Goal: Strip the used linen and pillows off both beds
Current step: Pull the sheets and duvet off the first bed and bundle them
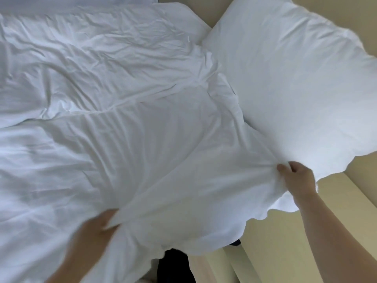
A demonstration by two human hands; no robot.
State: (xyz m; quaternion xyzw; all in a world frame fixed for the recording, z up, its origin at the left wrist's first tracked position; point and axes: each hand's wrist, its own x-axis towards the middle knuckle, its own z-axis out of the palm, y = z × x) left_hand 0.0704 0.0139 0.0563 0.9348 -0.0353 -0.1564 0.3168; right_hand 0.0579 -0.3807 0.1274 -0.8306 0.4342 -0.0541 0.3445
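A white pillow (291, 82) leans against the cream wall at the upper right. In front of it a white pillowcase or loose linen piece (193, 170) is stretched between my hands. My right hand (295, 178) pinches its right edge just below the pillow. My left hand (95, 227), blurred, grips the linen's lower left edge with curled fingers. Under both lies the crumpled white duvet (91, 68) that covers the bed.
A cream wall or headboard (306, 231) runs along the right side. A dark garment (173, 266) shows at the bottom middle. A second white piece (77, 1) lies at the top left edge.
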